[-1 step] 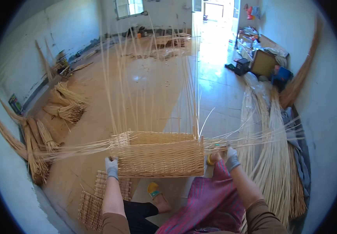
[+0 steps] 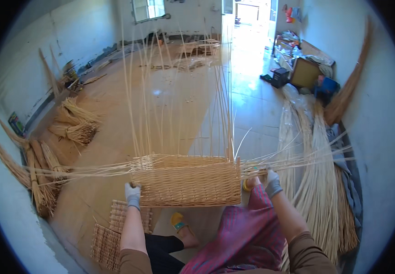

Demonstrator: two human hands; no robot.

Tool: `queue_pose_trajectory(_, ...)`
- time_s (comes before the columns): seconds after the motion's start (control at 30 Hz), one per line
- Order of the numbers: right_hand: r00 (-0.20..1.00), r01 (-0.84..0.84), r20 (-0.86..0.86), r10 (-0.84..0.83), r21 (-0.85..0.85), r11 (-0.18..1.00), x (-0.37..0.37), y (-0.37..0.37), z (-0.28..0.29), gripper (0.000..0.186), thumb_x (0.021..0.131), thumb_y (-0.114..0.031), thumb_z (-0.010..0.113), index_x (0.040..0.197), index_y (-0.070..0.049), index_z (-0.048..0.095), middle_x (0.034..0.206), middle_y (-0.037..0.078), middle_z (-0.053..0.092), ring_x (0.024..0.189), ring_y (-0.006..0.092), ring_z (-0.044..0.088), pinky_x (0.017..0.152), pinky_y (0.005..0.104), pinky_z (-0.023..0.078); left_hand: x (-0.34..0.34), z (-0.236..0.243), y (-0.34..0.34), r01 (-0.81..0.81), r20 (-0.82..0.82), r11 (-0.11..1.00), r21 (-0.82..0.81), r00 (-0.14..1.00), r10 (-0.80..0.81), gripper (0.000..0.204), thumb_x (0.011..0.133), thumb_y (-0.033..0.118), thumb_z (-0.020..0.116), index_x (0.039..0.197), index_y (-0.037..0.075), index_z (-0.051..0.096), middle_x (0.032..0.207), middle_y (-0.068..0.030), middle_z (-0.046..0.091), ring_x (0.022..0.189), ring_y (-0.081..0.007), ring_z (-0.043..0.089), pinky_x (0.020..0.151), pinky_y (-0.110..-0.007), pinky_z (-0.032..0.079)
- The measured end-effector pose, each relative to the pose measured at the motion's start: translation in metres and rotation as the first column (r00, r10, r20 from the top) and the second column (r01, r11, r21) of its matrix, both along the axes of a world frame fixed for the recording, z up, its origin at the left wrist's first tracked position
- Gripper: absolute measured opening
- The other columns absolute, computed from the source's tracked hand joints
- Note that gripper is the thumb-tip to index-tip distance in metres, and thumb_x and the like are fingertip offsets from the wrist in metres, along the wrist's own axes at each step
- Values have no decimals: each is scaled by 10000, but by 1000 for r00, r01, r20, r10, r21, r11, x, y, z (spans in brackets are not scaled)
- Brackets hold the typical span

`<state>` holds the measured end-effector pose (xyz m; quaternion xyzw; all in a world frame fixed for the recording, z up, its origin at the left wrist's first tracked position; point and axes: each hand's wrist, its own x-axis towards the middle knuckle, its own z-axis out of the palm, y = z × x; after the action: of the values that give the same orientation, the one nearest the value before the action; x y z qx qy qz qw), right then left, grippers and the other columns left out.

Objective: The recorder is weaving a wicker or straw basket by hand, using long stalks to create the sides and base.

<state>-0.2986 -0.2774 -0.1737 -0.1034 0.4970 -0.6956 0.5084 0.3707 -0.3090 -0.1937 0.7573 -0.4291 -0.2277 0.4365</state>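
Observation:
A half-woven wicker basket (image 2: 190, 187), rectangular and tan, hangs in front of me above the floor. Long upright rods (image 2: 222, 105) rise from its far side, and loose rods (image 2: 97, 171) stick out at both ends. My left hand (image 2: 133, 194), in a pale glove, is closed on the basket's lower left corner. At the right end, my gloved right hand (image 2: 273, 182) is closed beside the rods, near a short brown piece; exactly what its fingers grip is hidden.
Cane bundles (image 2: 318, 182) lie along the right wall, and more bundles (image 2: 76, 125) at the left. Woven mats (image 2: 106, 242) lie by my left leg. A yellow slipper (image 2: 177, 221) is on my foot. Boxes and clutter (image 2: 307, 73) line the back right, near a bright doorway (image 2: 252, 23).
The view has shifted slightly, and the basket sits a little farther right in it. Both hands keep their places on it, and the rod tips sway a little.

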Motion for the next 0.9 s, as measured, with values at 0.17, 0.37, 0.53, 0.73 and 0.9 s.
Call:
queue_pose_trajectory(0.17,997,71,-14,-71,1,997,-91,48,-12,176,981,-208,608,1049,-64,684,950,89,706,814,234,683,724,383,587,-108,27,43,143,274,980,138,945,-177,693,760,246,829,1318,-13,509,1273,-232,610,1160,-360,607,969,-411,512)
queue_pose_trajectory(0.37,770,-178,-553,317,291,940,-64,143,-15,508,918,-307,678,1336,-43,564,1181,132,681,1014,288,662,850,406,537,-134,25,84,347,-103,936,69,935,-339,619,844,178,782,1338,-48,485,1281,-179,606,1092,-305,609,989,-381,478)
queue_pose_trajectory(0.53,376,-122,-783,495,488,864,-16,164,18,620,903,-411,657,1436,-131,511,1341,170,635,1230,359,609,1031,448,470,-125,11,82,292,-387,944,155,897,-214,784,876,326,771,1466,-38,406,1393,-204,552,1206,-318,565,1035,-383,444)
queue_pose_trajectory(0.73,253,-51,-815,521,527,849,11,157,34,618,901,-344,674,1453,-133,494,1331,209,617,1224,387,591,1039,449,462,-126,8,84,329,-75,940,89,943,-323,960,859,317,788,1565,-25,235,1572,-215,359,1411,-340,391,1172,-377,293)
queue_pose_trajectory(0.9,258,-25,-847,465,475,880,13,156,25,682,859,-408,700,1432,-86,514,1354,221,603,1244,377,584,1044,442,463,-123,-4,94,374,-77,924,-80,922,-380,983,864,304,797,1576,-27,205,1598,-199,320,1456,-306,322,1210,-360,220)
